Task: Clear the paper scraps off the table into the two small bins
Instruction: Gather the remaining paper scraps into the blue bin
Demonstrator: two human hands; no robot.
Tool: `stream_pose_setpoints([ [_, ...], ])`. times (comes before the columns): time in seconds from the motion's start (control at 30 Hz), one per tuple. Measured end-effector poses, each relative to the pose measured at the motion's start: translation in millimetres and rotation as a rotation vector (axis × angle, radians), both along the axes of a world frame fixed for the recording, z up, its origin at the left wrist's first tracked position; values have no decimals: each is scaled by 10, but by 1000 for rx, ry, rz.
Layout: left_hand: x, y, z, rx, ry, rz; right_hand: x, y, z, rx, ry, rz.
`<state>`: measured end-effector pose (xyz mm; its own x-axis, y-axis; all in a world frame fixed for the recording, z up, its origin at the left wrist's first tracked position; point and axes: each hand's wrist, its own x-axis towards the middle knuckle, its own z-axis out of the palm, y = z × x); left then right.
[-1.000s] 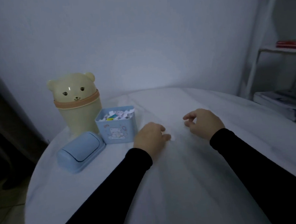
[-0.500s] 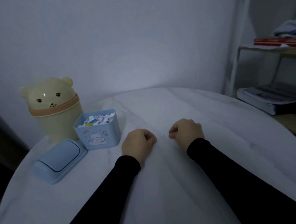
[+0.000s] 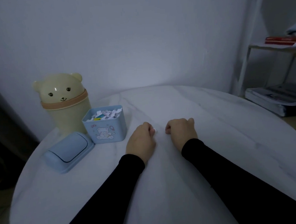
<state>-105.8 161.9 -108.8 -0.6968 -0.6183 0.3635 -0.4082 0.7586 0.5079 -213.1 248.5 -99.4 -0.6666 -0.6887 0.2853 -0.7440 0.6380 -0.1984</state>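
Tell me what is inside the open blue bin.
The blue bin is heaped to its rim with crumpled white paper scraps, plus one yellow and teal piece. Whatever lies beneath that top layer is covered.

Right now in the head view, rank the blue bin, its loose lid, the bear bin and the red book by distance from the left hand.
1. Blue bin, just left of the left hand.
2. Lid, lying farther left near the table edge.
3. Bear bin, behind the blue bin.
4. Red book, on the far right shelf.
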Motion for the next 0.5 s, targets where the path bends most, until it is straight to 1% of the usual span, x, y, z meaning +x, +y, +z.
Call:
stream_pose_setpoints([
  [0.07, 25, -9, -9, 15, 37, -14, 53, -27, -1, 62, 82, -22],
  [0.13, 88, 9, -14, 31, 82, -28, 87, -35, -10, 107, 119, -29],
  [0.23, 275, 1, 28, -21, 164, -61, 129, -29, 28, 93, 55, -14],
  [0.3, 430, -88, 172, -87, 221, -53, 207, -100, 131, -48, -71, 38],
  [0.37, 565, -216, 398, -93, 319, 2, 295, -244, 297, -218, -192, 96],
  [0.43, 733, -372, 631, -55, 415, 76, 384, -482, 490, -341, -243, 181],
  [0.5, 882, -524, 759, -34, 440, 129, 449, -708, 672, -427, -287, 275],
])
